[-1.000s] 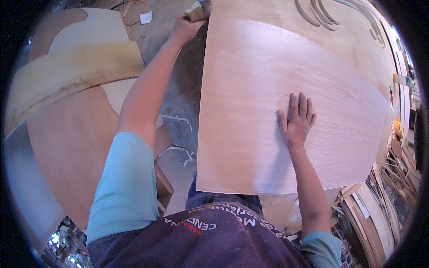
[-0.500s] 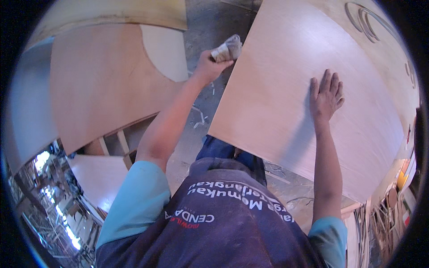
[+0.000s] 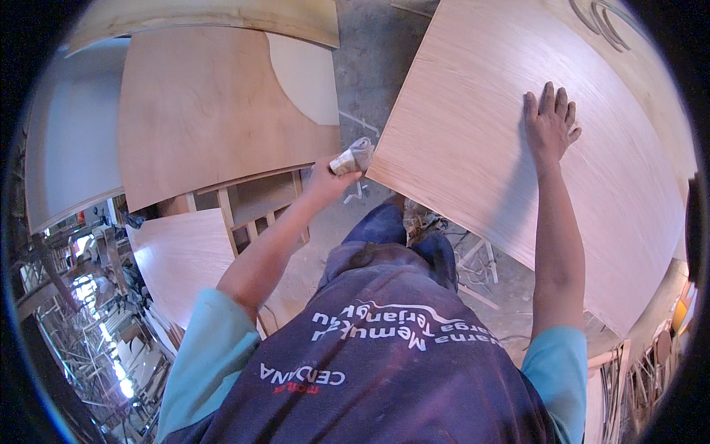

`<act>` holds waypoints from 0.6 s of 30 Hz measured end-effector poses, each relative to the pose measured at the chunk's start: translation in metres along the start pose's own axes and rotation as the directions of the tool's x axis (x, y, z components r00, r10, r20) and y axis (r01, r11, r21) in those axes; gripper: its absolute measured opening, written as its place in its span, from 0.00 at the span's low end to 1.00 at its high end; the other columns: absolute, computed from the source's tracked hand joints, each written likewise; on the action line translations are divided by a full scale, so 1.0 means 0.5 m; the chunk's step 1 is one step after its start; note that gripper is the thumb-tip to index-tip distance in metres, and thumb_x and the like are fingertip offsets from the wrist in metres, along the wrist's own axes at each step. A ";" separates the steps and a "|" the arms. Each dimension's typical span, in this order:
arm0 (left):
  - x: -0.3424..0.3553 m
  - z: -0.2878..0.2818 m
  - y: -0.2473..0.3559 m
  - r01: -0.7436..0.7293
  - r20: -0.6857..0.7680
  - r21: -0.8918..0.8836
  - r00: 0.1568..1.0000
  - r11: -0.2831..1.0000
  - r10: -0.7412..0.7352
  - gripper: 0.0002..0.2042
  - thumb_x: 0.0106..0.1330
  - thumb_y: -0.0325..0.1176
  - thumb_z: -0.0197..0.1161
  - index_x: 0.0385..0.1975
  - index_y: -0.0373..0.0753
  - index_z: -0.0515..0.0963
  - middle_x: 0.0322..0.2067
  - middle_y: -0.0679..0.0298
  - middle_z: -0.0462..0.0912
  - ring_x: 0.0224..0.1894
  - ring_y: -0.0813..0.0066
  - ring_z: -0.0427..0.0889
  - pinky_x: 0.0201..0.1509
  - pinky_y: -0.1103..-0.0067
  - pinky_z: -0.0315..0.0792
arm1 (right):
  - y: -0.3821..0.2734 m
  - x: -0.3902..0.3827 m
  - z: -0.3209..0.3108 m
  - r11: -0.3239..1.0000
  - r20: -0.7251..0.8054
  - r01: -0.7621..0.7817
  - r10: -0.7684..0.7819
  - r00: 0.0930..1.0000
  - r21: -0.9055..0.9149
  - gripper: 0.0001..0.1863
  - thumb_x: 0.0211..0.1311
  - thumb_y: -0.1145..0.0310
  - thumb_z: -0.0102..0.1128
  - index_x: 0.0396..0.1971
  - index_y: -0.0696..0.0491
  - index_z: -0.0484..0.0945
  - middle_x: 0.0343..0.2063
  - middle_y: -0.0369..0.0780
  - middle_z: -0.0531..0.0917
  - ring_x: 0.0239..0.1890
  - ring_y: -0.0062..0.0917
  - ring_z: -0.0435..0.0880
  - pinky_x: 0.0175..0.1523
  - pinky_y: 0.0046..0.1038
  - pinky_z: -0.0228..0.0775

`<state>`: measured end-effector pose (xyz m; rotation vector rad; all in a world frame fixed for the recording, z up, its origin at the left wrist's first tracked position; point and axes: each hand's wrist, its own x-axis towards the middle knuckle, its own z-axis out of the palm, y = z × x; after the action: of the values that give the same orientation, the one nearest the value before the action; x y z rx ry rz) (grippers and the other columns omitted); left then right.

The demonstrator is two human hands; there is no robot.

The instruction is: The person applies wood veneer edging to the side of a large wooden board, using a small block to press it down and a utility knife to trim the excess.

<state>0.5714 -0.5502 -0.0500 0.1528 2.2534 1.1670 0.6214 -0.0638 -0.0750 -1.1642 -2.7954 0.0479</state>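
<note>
A large pale wood-faced panel [image 3: 458, 148] lies before me to the right. My left hand [image 3: 329, 181] is closed round a folded whitish-grey sheet [image 3: 353, 157] that looks like sandpaper. The sheet is at the panel's left edge, close to the near left corner; whether it touches the edge is hard to tell. My right hand [image 3: 549, 133] rests flat on the panel's top face with fingers spread, holding nothing.
To the left, a brown sheet with a curved cut-out [image 3: 200, 111] lies over a white board [image 3: 307, 78]. Below it are a wooden frame [image 3: 240, 207] and a smaller pale panel [image 3: 181, 255]. Offcuts [image 3: 481, 263] litter the floor. Curved strips [image 3: 610, 26] lie at far right.
My left hand has come nearer to me along the panel's left edge with the folded sheet, toward the near corner. My right hand stays flat on the panel. The view has shifted slightly.
</note>
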 end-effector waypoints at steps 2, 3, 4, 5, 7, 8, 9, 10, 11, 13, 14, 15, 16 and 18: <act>-0.023 0.002 -0.009 -0.027 0.010 -0.022 1.000 0.999 0.027 0.15 0.62 0.34 0.78 0.45 0.34 0.87 0.37 0.60 0.92 0.39 0.74 0.87 0.47 0.71 0.78 | 0.001 -0.003 0.002 1.000 -0.016 0.003 -0.003 1.000 0.012 0.39 0.76 0.31 0.41 0.80 0.33 0.61 0.83 0.35 0.56 0.84 0.41 0.49 0.81 0.66 0.37; -0.030 -0.002 -0.018 -0.025 0.015 -0.003 1.000 1.000 0.025 0.15 0.62 0.34 0.78 0.45 0.34 0.87 0.37 0.60 0.92 0.39 0.74 0.87 0.47 0.71 0.78 | -0.004 -0.004 0.003 1.000 -0.013 0.002 -0.002 1.000 0.006 0.39 0.76 0.31 0.41 0.80 0.33 0.61 0.83 0.35 0.56 0.84 0.41 0.49 0.81 0.66 0.37; -0.036 -0.007 -0.028 -0.022 0.020 0.016 1.000 1.000 0.021 0.16 0.61 0.34 0.78 0.45 0.34 0.87 0.38 0.59 0.92 0.39 0.73 0.87 0.47 0.71 0.78 | -0.008 -0.004 0.003 1.000 -0.011 0.002 -0.002 1.000 0.000 0.39 0.76 0.31 0.41 0.80 0.33 0.61 0.83 0.35 0.56 0.84 0.41 0.49 0.81 0.66 0.37; -0.042 -0.014 -0.037 -0.019 0.024 0.035 1.000 0.999 0.018 0.16 0.61 0.34 0.79 0.46 0.34 0.87 0.38 0.59 0.92 0.39 0.73 0.87 0.47 0.72 0.78 | -0.013 -0.006 0.002 1.000 -0.008 0.001 -0.001 1.000 -0.006 0.39 0.76 0.31 0.41 0.80 0.33 0.61 0.83 0.35 0.56 0.84 0.41 0.49 0.81 0.67 0.37; -0.050 -0.008 -0.022 -0.009 -0.038 0.057 0.999 0.998 0.011 0.16 0.60 0.35 0.79 0.45 0.34 0.87 0.37 0.58 0.92 0.39 0.72 0.87 0.48 0.71 0.79 | -0.007 -0.007 0.004 1.000 -0.003 0.000 0.000 1.000 -0.003 0.39 0.76 0.31 0.41 0.81 0.33 0.60 0.83 0.35 0.56 0.84 0.41 0.49 0.81 0.67 0.37; -0.055 -0.009 -0.013 -0.004 -0.069 0.070 0.998 0.998 0.009 0.16 0.60 0.35 0.79 0.45 0.34 0.87 0.37 0.58 0.92 0.39 0.72 0.88 0.48 0.71 0.79 | -0.008 -0.010 0.005 1.000 0.000 -0.002 0.002 1.000 0.001 0.39 0.76 0.31 0.41 0.81 0.33 0.60 0.83 0.36 0.56 0.84 0.41 0.49 0.81 0.67 0.37; -0.055 -0.010 -0.021 0.001 -0.078 0.074 0.997 0.997 0.005 0.17 0.60 0.35 0.79 0.45 0.34 0.87 0.37 0.57 0.92 0.39 0.70 0.88 0.49 0.71 0.79 | -0.008 -0.011 0.009 1.000 0.002 0.002 -0.002 1.000 0.006 0.39 0.76 0.31 0.41 0.81 0.33 0.60 0.83 0.35 0.56 0.85 0.41 0.49 0.81 0.68 0.36; -0.054 -0.012 -0.039 0.000 -0.088 0.075 0.996 0.997 0.006 0.17 0.60 0.36 0.80 0.46 0.34 0.87 0.37 0.57 0.92 0.40 0.69 0.89 0.50 0.70 0.79 | -0.010 -0.007 0.011 1.000 -0.001 0.007 -0.007 1.000 0.011 0.39 0.77 0.31 0.40 0.81 0.32 0.60 0.83 0.35 0.55 0.85 0.40 0.48 0.80 0.69 0.36; -0.055 -0.019 -0.054 -0.003 -0.097 0.081 0.995 0.997 0.010 0.18 0.59 0.36 0.80 0.46 0.34 0.87 0.37 0.57 0.92 0.41 0.68 0.89 0.50 0.70 0.79 | -0.015 -0.005 0.013 1.000 -0.006 0.007 -0.007 1.000 0.019 0.39 0.77 0.31 0.40 0.81 0.32 0.59 0.83 0.35 0.55 0.85 0.40 0.48 0.80 0.70 0.36; -0.043 -0.017 -0.111 0.018 -0.148 0.187 0.989 0.982 0.010 0.20 0.58 0.39 0.81 0.47 0.34 0.87 0.39 0.55 0.92 0.43 0.64 0.90 0.51 0.68 0.80 | 0.014 0.013 0.050 1.000 -0.006 -0.002 0.002 1.000 -0.010 0.39 0.77 0.31 0.39 0.81 0.33 0.60 0.83 0.36 0.55 0.85 0.39 0.47 0.80 0.71 0.33; -0.043 -0.014 -0.114 0.039 -0.172 0.214 0.985 0.976 -0.002 0.22 0.58 0.41 0.81 0.47 0.34 0.87 0.40 0.54 0.92 0.44 0.63 0.90 0.52 0.67 0.80 | 0.033 0.018 0.067 1.000 0.018 0.006 -0.007 1.000 0.006 0.40 0.77 0.31 0.37 0.81 0.33 0.58 0.83 0.36 0.54 0.85 0.39 0.45 0.79 0.72 0.29; -0.050 0.004 -0.084 0.077 -0.183 0.201 0.982 0.977 -0.040 0.23 0.58 0.42 0.82 0.48 0.34 0.87 0.42 0.53 0.91 0.45 0.62 0.90 0.52 0.66 0.80 | 0.068 0.018 0.080 1.000 0.040 -0.005 0.005 0.999 0.000 0.40 0.77 0.31 0.35 0.82 0.33 0.57 0.84 0.36 0.53 0.86 0.39 0.43 0.79 0.72 0.26; -0.061 -0.008 -0.098 0.084 -0.296 0.068 0.953 0.994 -0.061 0.25 0.60 0.44 0.81 0.50 0.31 0.85 0.45 0.52 0.90 0.48 0.60 0.89 0.53 0.64 0.79 | 0.066 0.015 0.078 0.992 0.128 0.020 -0.036 0.991 0.121 0.39 0.78 0.34 0.37 0.82 0.37 0.58 0.84 0.39 0.52 0.86 0.41 0.42 0.79 0.73 0.24; -0.070 -0.073 -0.147 0.080 -0.540 0.189 0.841 0.979 0.035 0.28 0.67 0.44 0.76 0.57 0.25 0.80 0.50 0.50 0.88 0.50 0.54 0.87 0.56 0.62 0.78 | 0.038 -0.009 0.061 0.933 0.069 0.062 -0.093 0.993 0.353 0.37 0.78 0.38 0.42 0.80 0.41 0.62 0.82 0.41 0.56 0.84 0.43 0.47 0.77 0.76 0.26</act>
<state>0.5919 -0.6332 -0.0755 -0.1489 2.8664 1.0536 0.6346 -0.0531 -0.1072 -0.9837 -2.7429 0.5775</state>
